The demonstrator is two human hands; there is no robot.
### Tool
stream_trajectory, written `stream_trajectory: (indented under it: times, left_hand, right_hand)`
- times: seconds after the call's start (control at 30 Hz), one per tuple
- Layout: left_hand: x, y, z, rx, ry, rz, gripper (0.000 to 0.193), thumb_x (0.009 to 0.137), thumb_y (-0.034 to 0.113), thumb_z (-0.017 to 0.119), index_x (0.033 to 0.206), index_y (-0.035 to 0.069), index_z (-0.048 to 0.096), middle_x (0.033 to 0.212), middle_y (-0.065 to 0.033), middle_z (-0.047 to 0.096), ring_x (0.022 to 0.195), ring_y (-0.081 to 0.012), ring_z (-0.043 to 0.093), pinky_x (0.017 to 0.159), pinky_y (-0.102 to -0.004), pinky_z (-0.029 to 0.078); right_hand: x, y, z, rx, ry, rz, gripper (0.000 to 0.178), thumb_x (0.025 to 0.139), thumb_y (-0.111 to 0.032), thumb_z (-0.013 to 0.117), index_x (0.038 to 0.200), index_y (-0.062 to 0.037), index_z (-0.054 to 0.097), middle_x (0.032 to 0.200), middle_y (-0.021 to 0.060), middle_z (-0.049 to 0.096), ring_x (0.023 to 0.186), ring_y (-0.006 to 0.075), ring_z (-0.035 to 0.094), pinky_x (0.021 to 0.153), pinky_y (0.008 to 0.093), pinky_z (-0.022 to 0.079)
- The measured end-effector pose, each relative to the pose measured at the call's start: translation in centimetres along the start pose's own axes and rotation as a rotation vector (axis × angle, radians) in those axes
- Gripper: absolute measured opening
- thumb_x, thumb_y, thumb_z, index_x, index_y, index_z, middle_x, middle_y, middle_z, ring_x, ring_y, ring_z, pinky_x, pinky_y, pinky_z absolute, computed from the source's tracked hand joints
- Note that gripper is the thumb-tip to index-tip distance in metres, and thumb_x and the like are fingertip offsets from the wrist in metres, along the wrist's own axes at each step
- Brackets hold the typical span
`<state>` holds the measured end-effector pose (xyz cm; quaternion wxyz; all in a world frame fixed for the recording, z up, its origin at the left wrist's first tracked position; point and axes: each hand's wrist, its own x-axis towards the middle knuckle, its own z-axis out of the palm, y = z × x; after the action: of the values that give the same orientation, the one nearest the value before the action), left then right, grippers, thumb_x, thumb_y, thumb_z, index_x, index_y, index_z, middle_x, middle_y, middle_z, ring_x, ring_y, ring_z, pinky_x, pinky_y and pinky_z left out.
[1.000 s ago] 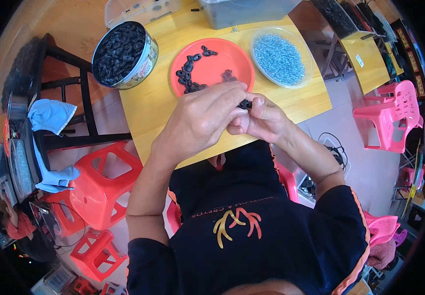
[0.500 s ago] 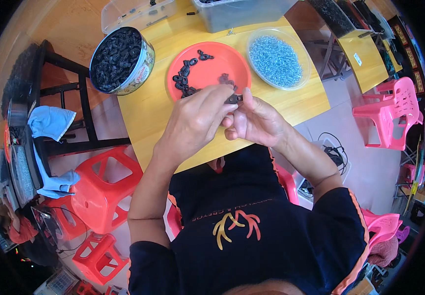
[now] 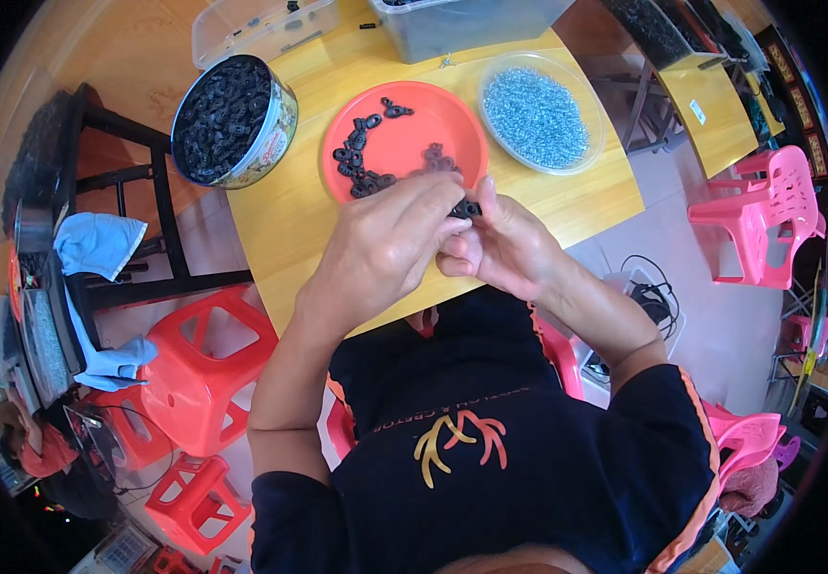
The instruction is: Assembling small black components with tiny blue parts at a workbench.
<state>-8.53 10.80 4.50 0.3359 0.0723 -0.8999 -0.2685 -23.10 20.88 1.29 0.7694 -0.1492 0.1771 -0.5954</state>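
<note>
"So, what could go wrong from here?"

"I'd say the small black piece point(image 3: 468, 209) could slip, being short and held by fingertips; it sits up near the worktop's point(image 3: 278, 225) near edge, so it could drop to the floor point(image 3: 716, 330)"

"How firm is the grip?"

"The left hand point(image 3: 380, 234) is pinching its left end; the right hand point(image 3: 514, 249) has its thumb at the other end, but I can't tell whether its fingers clasp it"

"Anything else at risk?"

"A knuckle could knock the red plate point(image 3: 419, 129), or a flicked piece could land among the blue beads point(image 3: 537, 117) toward the worktop's right edge"

"Which way does the piece point?"

"Its long axis runs roughly side to side, more or less along the near edge; fingers hide the left end, so I can't name a front"
</note>
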Motion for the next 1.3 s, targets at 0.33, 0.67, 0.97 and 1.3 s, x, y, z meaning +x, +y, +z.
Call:
stream_trajectory:
  times: [0.33,0.67,0.97,1.3]
  left_hand:
    - [0.1,0.1,0.8,-0.051,-0.104,-0.128,0.018,0.08,0.004,0.064,0.097,-0.001,0.057,0.084,-0.0144,0.061,0.074,-0.0315,0.062,0.062,-0.0384,0.05]
    - [-1.1,-8.1,-6.5,0.342,0.236,-0.421,0.019,0.081,0.008,0.069,0.099,0.001,0.067,0.085,-0.0121,0.064,0.072,-0.0192,0.062,0.065,-0.0305,0.05]
    - [-3.2,-12.7,-10.5,0.739,0.323,-0.608,0.043,0.08,0.014,0.07,0.12,0.001,0.059,0.099,-0.0142,0.061,0.08,-0.024,0.06,0.072,-0.0342,0.049]
    - [-3.3,-6.4,-3.9,0.472,0.308,-0.317,0.034,0.078,0.002,0.069,0.111,0.001,0.06,0.1,-0.0162,0.059,0.094,-0.0314,0.057,0.081,-0.0387,0.046]
  right_hand:
    - [-0.6,-0.2,-0.2,-0.128,0.168,0.046,0.047,0.097,-0.049,0.041,0.104,-0.0052,0.057,0.083,0.0023,0.055,0.07,0.0097,0.052,0.066,0.0267,0.045]
    - [1.2,-6.3,-3.0,-1.25,0.462,-0.396,0.019,0.091,-0.018,0.063,0.099,-0.0018,0.068,0.085,0.0055,0.068,0.066,0.0137,0.058,0.059,0.0262,0.047]
    - [6.2,-6.3,-4.5,-2.392,0.209,-0.306,0.012,0.079,-0.012,0.062,0.089,-0.0076,0.067,0.089,0.0114,0.065,0.08,0.0331,0.064,0.068,0.0423,0.052]
    - [8.6,-5.6,-5.4,-2.542,0.244,-0.379,0.01,0.082,-0.017,0.061,0.085,-0.0088,0.065,0.085,0.0116,0.063,0.075,0.0331,0.064,0.064,0.044,0.052]
